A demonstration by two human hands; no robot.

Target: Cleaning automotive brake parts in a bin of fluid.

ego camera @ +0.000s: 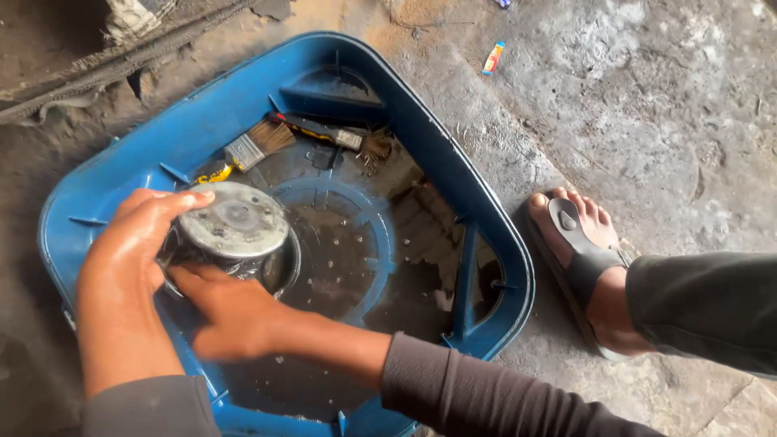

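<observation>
A round grey metal part (235, 226), like a small motor housing, sits over dark liquid inside a blue plastic basin (453, 162). My left hand (133, 251) wraps around its left side, with the fingers over the top rim. My right hand (231, 311) reaches across from the right and grips the part from below and in front. Both hands look wet. The lower half of the part is hidden behind my fingers.
Two paintbrushes (257, 144) (340, 136) lie at the far side of the basin. My foot in a dark sandal (583, 243) rests on the concrete floor to the right. A small coloured wrapper (493, 57) lies on the floor beyond.
</observation>
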